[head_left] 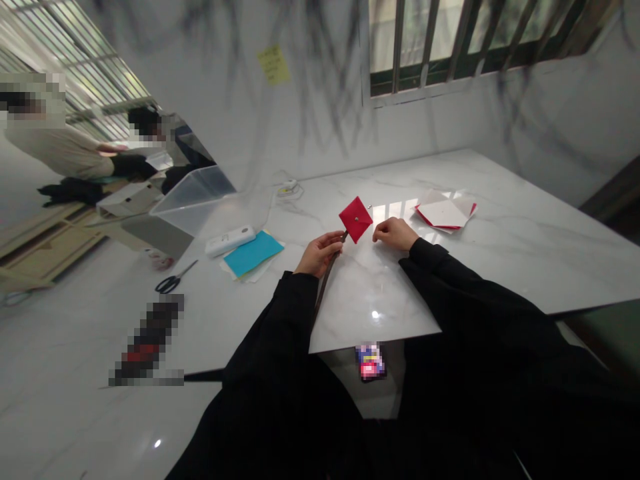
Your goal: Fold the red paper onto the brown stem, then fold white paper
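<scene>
As the left hand [319, 255] pinches a strip [327, 275], the right hand [397, 234] curls near a red square [356, 223], contents unclear.

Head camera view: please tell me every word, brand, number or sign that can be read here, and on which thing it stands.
No text can be read with certainty.
Yellow note on the wall: lines of writing, too blurred.
White device beside the blue sheet: marks, too small.
Dark object with red and bright-coloured object: pixelated, unreadable.
Red square by the left hand: no lettering visible.
</scene>
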Demonstrator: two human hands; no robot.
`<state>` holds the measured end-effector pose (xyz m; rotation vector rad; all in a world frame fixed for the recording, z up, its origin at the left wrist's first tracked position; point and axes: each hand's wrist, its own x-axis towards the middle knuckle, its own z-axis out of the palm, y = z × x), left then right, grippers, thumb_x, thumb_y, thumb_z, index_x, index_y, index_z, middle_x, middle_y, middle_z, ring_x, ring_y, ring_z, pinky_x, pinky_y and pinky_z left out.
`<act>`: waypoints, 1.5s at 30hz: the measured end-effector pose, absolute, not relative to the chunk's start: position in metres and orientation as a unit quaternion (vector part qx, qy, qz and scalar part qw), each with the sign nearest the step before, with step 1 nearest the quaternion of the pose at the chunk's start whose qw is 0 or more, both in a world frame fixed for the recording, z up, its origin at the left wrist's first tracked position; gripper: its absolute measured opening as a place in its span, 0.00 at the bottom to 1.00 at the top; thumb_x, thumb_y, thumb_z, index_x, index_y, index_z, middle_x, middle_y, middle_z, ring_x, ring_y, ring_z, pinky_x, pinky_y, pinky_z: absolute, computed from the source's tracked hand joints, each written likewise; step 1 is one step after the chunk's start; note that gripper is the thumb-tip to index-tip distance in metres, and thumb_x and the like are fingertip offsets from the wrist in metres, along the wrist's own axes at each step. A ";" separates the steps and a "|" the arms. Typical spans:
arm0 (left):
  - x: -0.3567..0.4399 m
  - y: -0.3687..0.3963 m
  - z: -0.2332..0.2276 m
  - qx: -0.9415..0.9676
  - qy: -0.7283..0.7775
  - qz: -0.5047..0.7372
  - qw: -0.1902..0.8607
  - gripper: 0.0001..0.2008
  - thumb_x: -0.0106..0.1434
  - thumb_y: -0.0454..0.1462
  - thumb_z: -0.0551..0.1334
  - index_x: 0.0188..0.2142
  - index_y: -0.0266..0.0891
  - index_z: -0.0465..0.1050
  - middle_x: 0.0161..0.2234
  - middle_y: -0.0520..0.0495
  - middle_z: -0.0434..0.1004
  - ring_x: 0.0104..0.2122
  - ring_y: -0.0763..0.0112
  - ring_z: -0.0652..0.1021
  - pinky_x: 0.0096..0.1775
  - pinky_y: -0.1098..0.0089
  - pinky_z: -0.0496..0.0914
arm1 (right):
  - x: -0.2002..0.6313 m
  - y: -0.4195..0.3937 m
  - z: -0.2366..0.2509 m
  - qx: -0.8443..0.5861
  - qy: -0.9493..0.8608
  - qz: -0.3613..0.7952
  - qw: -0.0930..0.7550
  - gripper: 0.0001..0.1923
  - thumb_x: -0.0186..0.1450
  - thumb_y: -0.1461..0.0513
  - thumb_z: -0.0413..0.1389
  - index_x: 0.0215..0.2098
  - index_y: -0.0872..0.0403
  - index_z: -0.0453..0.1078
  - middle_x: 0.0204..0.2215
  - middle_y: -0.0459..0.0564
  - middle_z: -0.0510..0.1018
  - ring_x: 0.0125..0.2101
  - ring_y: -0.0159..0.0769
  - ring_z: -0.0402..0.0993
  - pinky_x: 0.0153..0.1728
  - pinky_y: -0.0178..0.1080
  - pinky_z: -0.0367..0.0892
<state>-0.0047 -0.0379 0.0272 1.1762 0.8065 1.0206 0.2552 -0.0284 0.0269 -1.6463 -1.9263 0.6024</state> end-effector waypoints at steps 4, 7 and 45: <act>-0.004 -0.039 0.029 0.512 0.356 0.447 0.642 0.25 0.47 0.38 0.80 0.46 0.35 0.83 0.36 0.46 0.80 0.30 0.75 0.75 0.37 0.70 0.70 | 0.257 -0.027 0.026 -0.623 -0.698 0.211 0.282 0.12 0.63 0.64 0.57 0.30 0.53 0.84 0.25 0.48 0.81 0.29 0.36 0.74 0.35 0.36 0.61; -0.003 -0.040 0.029 0.508 0.357 0.450 0.641 0.25 0.46 0.38 0.80 0.45 0.36 0.83 0.36 0.46 0.80 0.30 0.76 0.74 0.36 0.70 0.70 | 0.258 -0.027 0.025 -0.640 -0.676 0.183 0.315 0.12 0.62 0.64 0.58 0.37 0.54 0.84 0.27 0.49 0.81 0.31 0.38 0.74 0.36 0.37 0.62; -0.003 -0.039 0.028 0.505 0.370 0.454 0.634 0.24 0.46 0.39 0.80 0.44 0.36 0.83 0.36 0.47 0.81 0.29 0.76 0.75 0.35 0.70 0.69 | 0.258 -0.026 0.025 -0.647 -0.667 0.201 0.310 0.14 0.62 0.64 0.57 0.42 0.55 0.83 0.29 0.50 0.82 0.34 0.39 0.76 0.39 0.37 0.64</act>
